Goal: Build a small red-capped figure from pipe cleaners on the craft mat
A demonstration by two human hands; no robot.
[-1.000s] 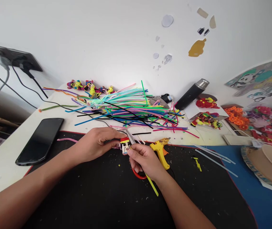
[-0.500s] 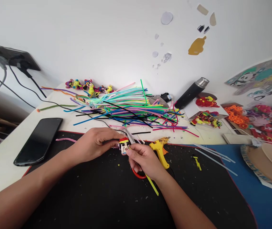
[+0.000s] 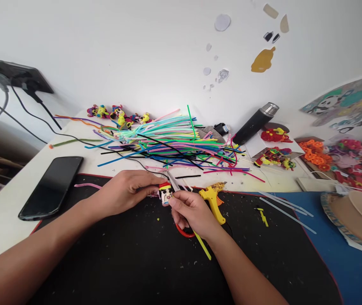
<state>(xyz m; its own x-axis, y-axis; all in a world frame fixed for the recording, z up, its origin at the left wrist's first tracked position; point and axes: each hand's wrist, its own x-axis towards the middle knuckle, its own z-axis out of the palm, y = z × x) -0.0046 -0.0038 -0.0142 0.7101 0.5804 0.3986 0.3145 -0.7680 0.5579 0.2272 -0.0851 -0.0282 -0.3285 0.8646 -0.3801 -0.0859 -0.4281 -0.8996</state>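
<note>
A small doll's head [image 3: 165, 197] with a white face, black eyes and a red and yellow cap is held up over the black mat [image 3: 111, 262]. My left hand [image 3: 125, 192] pinches it from the left, fingers closed at the cap. My right hand [image 3: 192, 212] is closed around a pair of scissors [image 3: 174, 183], the blades pointing up and away behind the head and a red handle loop below the palm. Its thumb and forefinger also touch the head's right side. Just right of this hand lies a yellow glue gun [image 3: 213, 203]. A yellow-green strip [image 3: 202, 246] sticks out beneath the hand.
Behind the hands spreads a pile of coloured pipe cleaners [image 3: 168, 140]. A phone [image 3: 52, 186] lies at left. A black flask [image 3: 255, 123] leans at the back right, near small finished figures [image 3: 274, 156]. Clear glue sticks [image 3: 289, 209] and a round basket [image 3: 333, 220] are at right.
The doll's head has tilted very slightly between my fingers. Both hands otherwise keep nearly the same place and grip.
</note>
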